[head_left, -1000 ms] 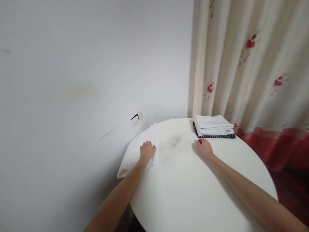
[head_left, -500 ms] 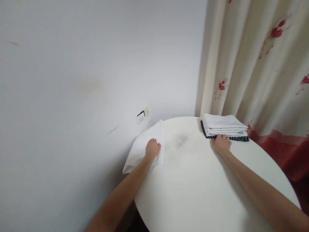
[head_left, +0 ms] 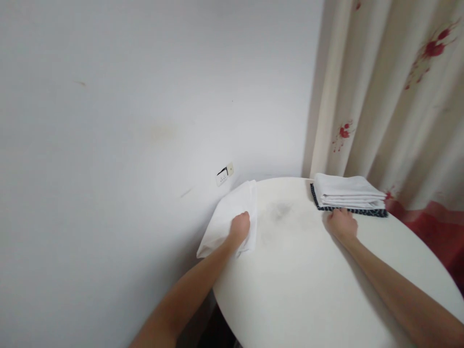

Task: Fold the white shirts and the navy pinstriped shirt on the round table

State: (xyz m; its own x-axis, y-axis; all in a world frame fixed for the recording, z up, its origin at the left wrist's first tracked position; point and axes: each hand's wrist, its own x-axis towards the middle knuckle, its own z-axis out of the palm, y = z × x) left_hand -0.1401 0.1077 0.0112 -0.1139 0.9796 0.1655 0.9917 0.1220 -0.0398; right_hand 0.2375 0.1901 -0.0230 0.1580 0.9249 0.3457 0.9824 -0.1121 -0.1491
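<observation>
My left hand (head_left: 239, 228) is closed on a white cloth (head_left: 230, 215) that lies over the left edge of the round white table (head_left: 304, 285) and hangs partly off it. My right hand (head_left: 340, 225) rests on the tabletop with its fingers curled, touching the front edge of a stack of folded cloths (head_left: 348, 192). That stack is white on top with a dark dotted cloth (head_left: 358, 210) at the bottom. Whether the right hand grips the stack I cannot tell.
A white wall stands close behind the table, with a socket (head_left: 224, 175) low on it. A cream curtain (head_left: 391, 96) with red flowers hangs at the right, behind the stack. A faint grey smudge (head_left: 281, 210) marks the tabletop.
My right hand has moved from the open tabletop to the front of the folded stack. My left hand has tightened on the white cloth. The view has shifted left.
</observation>
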